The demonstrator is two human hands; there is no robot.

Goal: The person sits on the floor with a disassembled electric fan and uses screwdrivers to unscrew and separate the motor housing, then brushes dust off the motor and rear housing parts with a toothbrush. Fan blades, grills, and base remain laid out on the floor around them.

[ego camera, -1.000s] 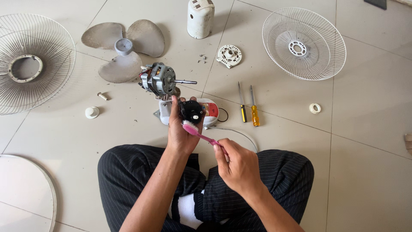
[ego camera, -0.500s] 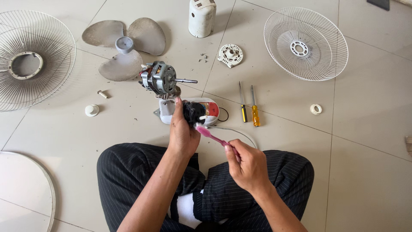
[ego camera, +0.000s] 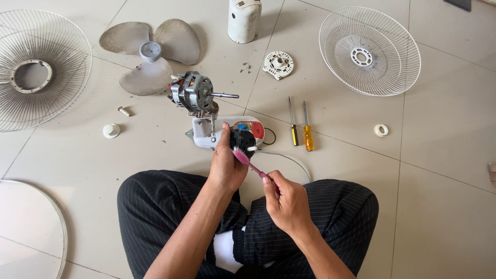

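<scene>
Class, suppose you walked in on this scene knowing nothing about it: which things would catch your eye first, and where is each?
First, at the centre, the left hand grips a small black part while the right hand brushes it with a pink toothbrush. Just beyond stands the bare fan motor on its white base. Two wire fan guards lie far left and upper right, with the grey blade between them.

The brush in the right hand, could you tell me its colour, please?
Pink: the brush, held by the right hand, shows best in the head view.
</scene>
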